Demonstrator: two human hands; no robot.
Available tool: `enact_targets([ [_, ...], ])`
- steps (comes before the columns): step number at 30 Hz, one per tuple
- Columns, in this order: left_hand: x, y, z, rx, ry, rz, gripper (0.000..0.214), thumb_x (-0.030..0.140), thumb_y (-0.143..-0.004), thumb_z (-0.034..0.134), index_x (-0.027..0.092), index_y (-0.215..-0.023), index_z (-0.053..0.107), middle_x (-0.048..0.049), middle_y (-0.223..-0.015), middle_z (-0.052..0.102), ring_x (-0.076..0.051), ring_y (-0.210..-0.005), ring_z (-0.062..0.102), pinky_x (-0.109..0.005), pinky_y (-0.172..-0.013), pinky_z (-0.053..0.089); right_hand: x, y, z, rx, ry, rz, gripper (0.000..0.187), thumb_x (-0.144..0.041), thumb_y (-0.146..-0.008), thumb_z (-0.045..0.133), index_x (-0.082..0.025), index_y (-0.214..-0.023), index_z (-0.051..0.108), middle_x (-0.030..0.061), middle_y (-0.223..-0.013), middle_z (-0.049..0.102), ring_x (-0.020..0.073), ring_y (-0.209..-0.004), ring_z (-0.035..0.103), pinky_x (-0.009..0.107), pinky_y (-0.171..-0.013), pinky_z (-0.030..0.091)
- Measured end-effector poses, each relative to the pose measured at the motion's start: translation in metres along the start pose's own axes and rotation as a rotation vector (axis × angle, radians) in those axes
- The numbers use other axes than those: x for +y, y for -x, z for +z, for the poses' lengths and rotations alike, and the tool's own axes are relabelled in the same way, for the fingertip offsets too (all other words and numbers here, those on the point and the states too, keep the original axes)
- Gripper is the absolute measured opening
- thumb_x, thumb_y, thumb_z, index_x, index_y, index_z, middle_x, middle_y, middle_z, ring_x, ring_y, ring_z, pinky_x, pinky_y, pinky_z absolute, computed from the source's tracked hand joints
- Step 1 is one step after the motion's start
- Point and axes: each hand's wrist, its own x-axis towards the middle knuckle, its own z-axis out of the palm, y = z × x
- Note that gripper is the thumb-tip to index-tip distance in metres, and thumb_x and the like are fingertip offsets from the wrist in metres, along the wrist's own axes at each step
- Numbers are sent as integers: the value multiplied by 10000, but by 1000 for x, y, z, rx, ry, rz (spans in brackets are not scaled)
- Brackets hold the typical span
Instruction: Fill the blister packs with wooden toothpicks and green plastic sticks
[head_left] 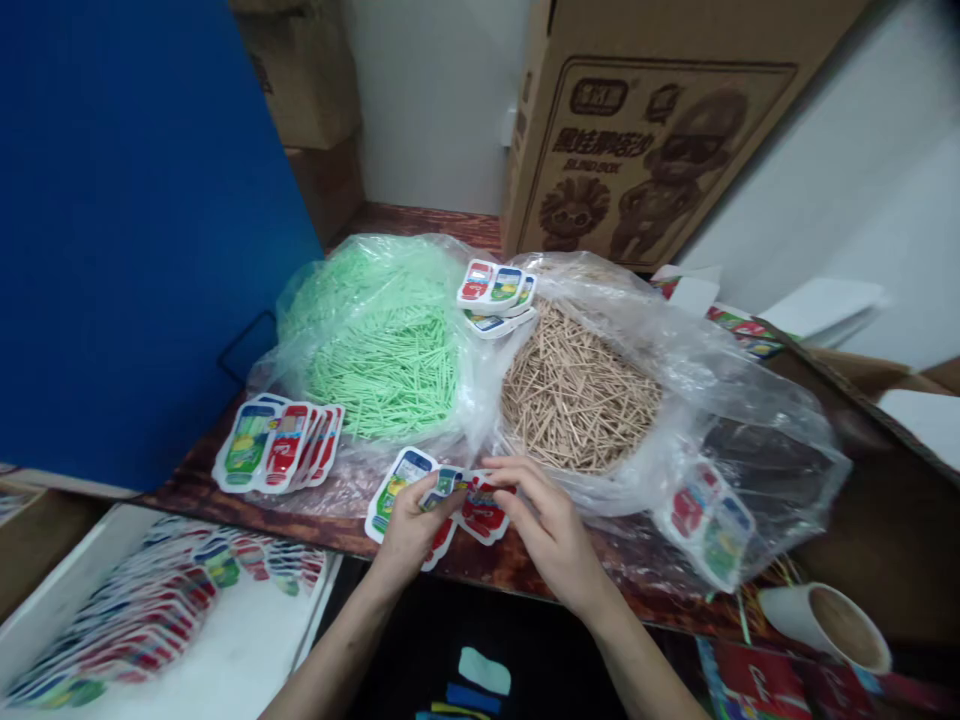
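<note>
The left hand (409, 525) pinches a small printed card (444, 487) above the bench (502, 568); the right hand (546, 515) curls at its far edge (whether clamped on anything, I cannot tell). This looks like two-handed fine handling, calling for a light, steady pinch. Loose cards (484, 510) beneath are partly hidden.

Cards (486, 512) red, grn & blue w/ wht edges; lt-grn sticks (386, 370), tan sticks (581, 395).
</note>
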Motion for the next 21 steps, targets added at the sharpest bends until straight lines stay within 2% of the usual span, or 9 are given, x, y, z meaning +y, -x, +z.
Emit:
enact_targets([
  [3, 0, 1, -3, 7, 25, -21, 177, 321, -729, 733, 155, -789, 721, -14, -745, 695, -165, -696, 603, -272, -693, 483, -1, -3, 4, 5, 68, -17, 143, -246, -936, 485, -224, -987, 617, 82, -1157, 621, 235, -1131, 547, 398, -991, 405],
  [5, 1, 0, -8, -5, 4, -32, 176, 320, -730, 729, 150, -776, 718, -16, -729, 684, -160, -692, 597, -267, -683, 483, -3, -5, 6, -73, 81, -20, 153, -259, -936, 486, -225, -966, 631, 80, -1126, 630, 239, -1118, 552, 398, -985, 413],
  [8, 8, -1, -31, 16, -22, -26, 171, 293, -683, 764, 148, -756, 709, -8, -696, 674, -144, -649, 590, -252, -651, 482, -2, -5, 7, -125, -17, 40, 222, -314, -945, 478, -248, -1106, 615, 76, -1188, 618, 233, -1140, 555, 392, -1000, 422],
  [11, 24, -1, -81, 185, -8, 6, 266, 290, -606, 810, 153, -806, 701, -19, -751, 700, -152, -655, 620, -256, -632, 506, 8, 1, 3, -58, -153, 194, 298, -392, -936, 493, -253, -1183, 586, 76, -1218, 625, 236, -1143, 574, 387, -1002, 439],
  [13, 39, -1, -125, 348, -31, 6, 339, 326, -563, 831, 148, -815, 691, -28, -747, 707, -153, -616, 624, -248, -572, 506, 18, 6, 1, -21, -230, 310, 305, -434, -923, 504, -231, -1125, 611, 82, -1151, 663, 243, -1098, 607, 384, -973, 464],
  [15, 53, -6, -169, 462, -97, 12, 399, 330, -511, 854, 140, -818, 684, -31, -751, 711, -163, -619, 633, -265, -592, 522, 29, 12, 3, -21, -287, 395, 312, -458, -911, 514, -209, -1061, 627, 85, -1070, 693, 246, -1042, 635, 384, -945, 479],
  [17, 61, -16, -205, 555, -174, 43, 467, 366, -483, 854, 148, -855, 674, -16, -739, 704, -170, -609, 627, -281, -594, 526, 38, 16, 9, -42, -316, 430, 310, -461, -903, 518, -201, -1029, 632, 81, -1007, 706, 243, -992, 651, 384, -923, 483],
  [19, 62, -30, -229, 613, -318, 80, 494, 426, -524, 815, 156, -910, 668, -14, -759, 703, -183, -638, 632, -299, -621, 528, 43, 19, 18, -77, -323, 432, 293, -446, -905, 510, -199, -998, 636, 73, -967, 710, 238, -960, 658, 377, -900, 484],
  [21, 56, -45, -240, 678, -625, 115, 465, 463, -599, 754, 154, -936, 671, -31, -787, 700, -213, -706, 641, -325, -675, 523, 45, 19, 28, -112, -321, 421, 266, -418, -908, 501, -199, -975, 637, 65, -948, 709, 231, -942, 661, 365, -877, 483],
])
